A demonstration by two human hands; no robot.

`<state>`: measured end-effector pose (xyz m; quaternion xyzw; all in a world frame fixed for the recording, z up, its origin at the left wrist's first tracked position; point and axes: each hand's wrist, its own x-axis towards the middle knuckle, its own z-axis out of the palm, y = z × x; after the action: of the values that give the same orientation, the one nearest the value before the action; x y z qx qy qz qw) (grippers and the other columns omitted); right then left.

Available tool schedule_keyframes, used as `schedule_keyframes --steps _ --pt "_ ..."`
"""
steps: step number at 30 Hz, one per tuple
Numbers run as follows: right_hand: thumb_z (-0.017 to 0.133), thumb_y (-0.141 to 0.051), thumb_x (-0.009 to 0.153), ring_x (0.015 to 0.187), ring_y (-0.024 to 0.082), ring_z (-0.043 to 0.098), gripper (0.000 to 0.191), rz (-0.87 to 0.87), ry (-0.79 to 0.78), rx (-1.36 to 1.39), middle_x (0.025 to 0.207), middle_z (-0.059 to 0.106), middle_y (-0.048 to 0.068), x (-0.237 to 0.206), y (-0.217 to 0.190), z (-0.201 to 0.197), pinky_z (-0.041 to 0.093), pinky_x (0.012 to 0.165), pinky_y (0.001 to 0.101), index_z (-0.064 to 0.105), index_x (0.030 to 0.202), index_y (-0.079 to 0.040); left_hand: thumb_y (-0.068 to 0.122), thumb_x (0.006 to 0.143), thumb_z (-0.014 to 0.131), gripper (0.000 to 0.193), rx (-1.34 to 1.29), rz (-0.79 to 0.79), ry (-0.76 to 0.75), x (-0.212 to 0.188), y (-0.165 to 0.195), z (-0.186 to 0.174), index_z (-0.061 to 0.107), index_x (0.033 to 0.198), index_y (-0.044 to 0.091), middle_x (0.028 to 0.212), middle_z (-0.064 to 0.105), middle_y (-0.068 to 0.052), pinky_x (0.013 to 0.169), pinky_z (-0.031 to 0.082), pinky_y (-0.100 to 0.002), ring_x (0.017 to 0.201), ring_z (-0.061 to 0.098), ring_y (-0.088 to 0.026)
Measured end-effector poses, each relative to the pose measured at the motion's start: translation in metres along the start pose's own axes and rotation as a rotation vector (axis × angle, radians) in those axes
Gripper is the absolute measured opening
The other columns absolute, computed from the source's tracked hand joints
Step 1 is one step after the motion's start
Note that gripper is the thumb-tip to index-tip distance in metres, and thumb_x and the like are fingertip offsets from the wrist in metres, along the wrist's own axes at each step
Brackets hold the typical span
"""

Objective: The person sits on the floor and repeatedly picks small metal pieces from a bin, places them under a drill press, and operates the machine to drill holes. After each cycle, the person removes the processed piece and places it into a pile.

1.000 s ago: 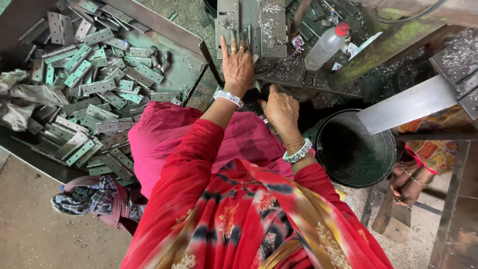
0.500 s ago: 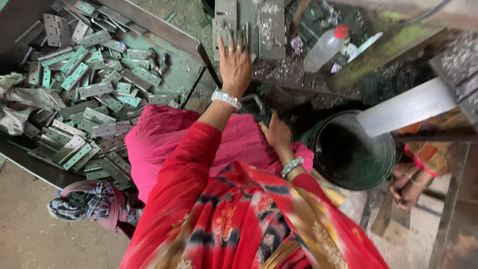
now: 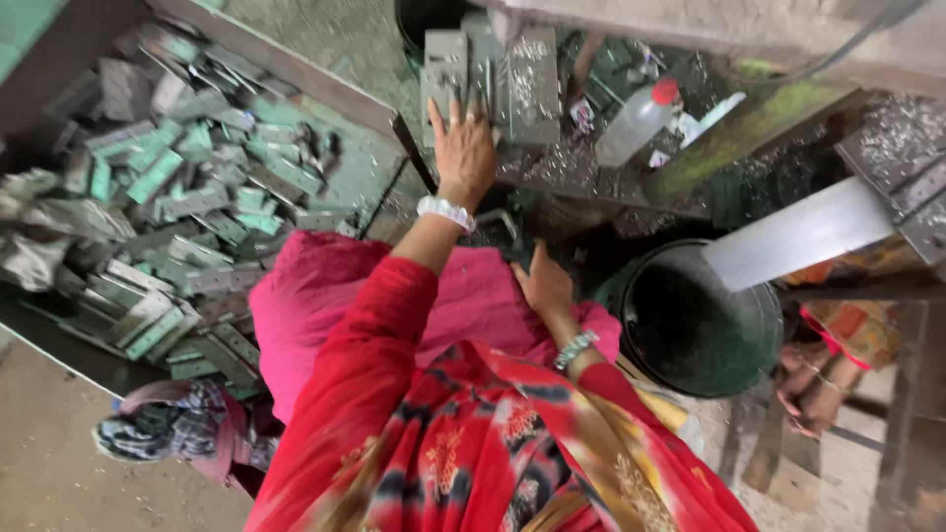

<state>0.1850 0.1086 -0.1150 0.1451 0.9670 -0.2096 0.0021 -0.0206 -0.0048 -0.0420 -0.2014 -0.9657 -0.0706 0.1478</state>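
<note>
While the left hand (image 3: 463,153) lies flat and open on the grey metal plates (image 3: 493,84), the right hand (image 3: 544,288) rests loose and empty on the pink lap cloth (image 3: 463,305), so picking one plate needs curled fingers.

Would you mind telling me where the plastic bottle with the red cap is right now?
In the head view the plastic bottle lies tilted on the workbench at upper centre-right, just right of the grey metal plates that the left hand rests on.
</note>
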Motion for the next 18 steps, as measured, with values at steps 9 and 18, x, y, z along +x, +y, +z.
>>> schedule_keyframes --steps 9,18 --pt "0.072 -0.047 0.09 0.093 0.045 0.07 0.067 -0.005 -0.058 -0.023 0.097 0.073 0.025 0.007 0.006 -0.012 0.053 0.079 0.0571 0.051 0.136 -0.004 0.034 0.109 0.037 0.05 0.117 -0.004 -0.134 0.023 -0.001 0.002 0.054 0.149 0.008 0.16 0.046 -0.01 0.124 0.001 -0.067 0.154 0.025 -0.035" --pt "0.072 -0.05 0.092 0.089 0.041 0.073 0.063 -0.013 -0.103 -0.021 0.092 0.075 0.021 0.02 0.007 0.0 0.056 0.075 0.0532 0.051 0.129 -0.004 0.04 0.102 0.046 0.051 0.081 0.092 -0.073 0.019 -0.02 0.005 0.061 0.14 0.009 0.157 0.048 -0.007 0.118 0.002 -0.069 0.152 0.026 -0.039"
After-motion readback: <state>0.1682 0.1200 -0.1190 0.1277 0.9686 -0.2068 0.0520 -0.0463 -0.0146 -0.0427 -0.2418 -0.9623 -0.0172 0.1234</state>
